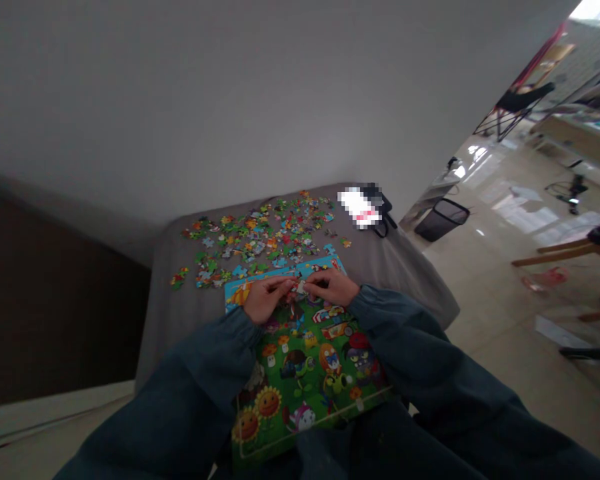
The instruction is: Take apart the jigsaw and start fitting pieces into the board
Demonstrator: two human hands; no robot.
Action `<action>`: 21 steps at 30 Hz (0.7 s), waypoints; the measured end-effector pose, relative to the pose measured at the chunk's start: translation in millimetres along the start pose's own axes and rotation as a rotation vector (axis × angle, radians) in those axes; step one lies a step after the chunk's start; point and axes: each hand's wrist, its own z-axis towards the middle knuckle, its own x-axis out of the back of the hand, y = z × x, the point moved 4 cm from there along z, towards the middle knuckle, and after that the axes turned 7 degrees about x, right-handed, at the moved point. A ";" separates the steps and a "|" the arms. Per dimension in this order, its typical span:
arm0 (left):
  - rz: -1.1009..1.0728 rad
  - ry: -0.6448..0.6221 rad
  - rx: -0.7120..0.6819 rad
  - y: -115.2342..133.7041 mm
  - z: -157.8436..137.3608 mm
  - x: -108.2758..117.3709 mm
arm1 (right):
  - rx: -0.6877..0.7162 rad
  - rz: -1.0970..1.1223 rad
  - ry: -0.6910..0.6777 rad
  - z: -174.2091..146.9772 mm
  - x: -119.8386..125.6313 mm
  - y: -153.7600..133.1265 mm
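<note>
A rectangular picture puzzle lay directly before the person, its far part on a grey cloth-covered tabletop and its near edge reaching over the lap. Its long axis appeared to run away from the body toward the wall, the far end leaning a little to the left. The printed figures stood upright as the person saw them, heads toward the far edge, sunflowers at the near left corner, with a light blue band along the far side.

Over the upper part of the picture, a small pale piece sat between the fingertips of both hands; it was too small to tell which way it pointed. The left hand was curled, thumb and forefinger nearly together; the right hand was bent likewise, fingers pointing left. Which of them had hold of the piece could not be told.

Just beyond the far edge, loose pieces spread in a broad band running left to right, turned every way. A little cluster lay apart at the left, and a single piece at the right. Farther right lay a blurred white item with a dark strapped object. Past the tabletop, a black wastebasket stood on the shiny floor.
</note>
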 end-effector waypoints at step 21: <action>0.221 0.123 -0.129 5.2 -3.4 -1.7 | 0.041 0.117 -0.076 1.2 -7.6 -1.5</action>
